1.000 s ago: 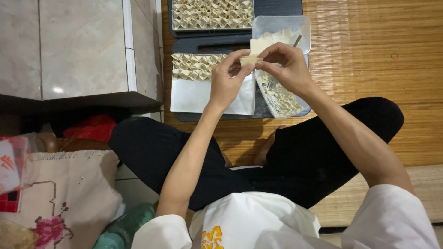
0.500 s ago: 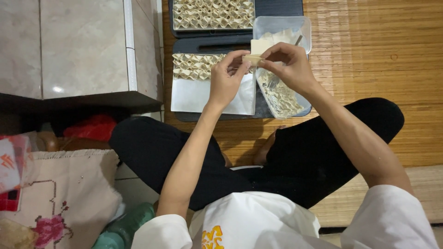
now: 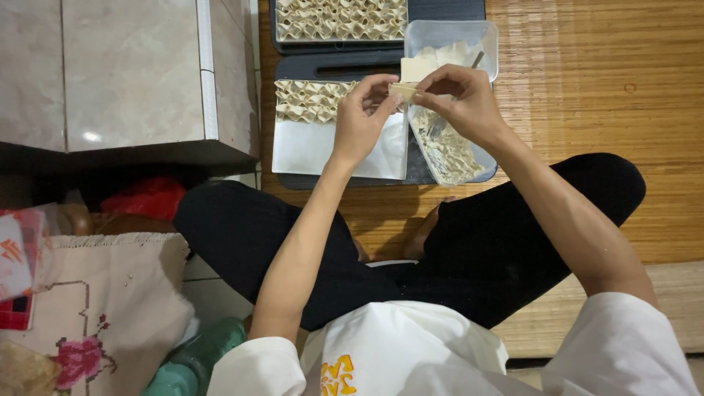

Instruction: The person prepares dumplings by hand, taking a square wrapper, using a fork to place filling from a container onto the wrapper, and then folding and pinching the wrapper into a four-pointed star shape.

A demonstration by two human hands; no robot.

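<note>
My left hand (image 3: 364, 114) and my right hand (image 3: 462, 99) meet above the near tray and pinch one small pale dumpling wrapper (image 3: 402, 89) between their fingertips. Under them lies a dark tray (image 3: 345, 180) lined with white paper (image 3: 323, 150). Rows of folded dumplings (image 3: 309, 100) fill its far left part. A clear plastic tub (image 3: 449, 154) of minced filling sits under my right hand. A stack of square wrappers (image 3: 440, 57) and a utensil rest at the tub's far end.
A second dark tray of folded dumplings (image 3: 341, 18) lies further away. I sit cross-legged on a woven straw mat (image 3: 609, 95). A low tiled ledge (image 3: 125, 73) stands at left. An embroidered cloth (image 3: 103, 301), a red bag (image 3: 147, 198) and a green bottle (image 3: 194, 359) lie at my left side.
My fingers have shifted slightly on the wrapper, folding it tighter. Both hands stay in the same spot above the tray.
</note>
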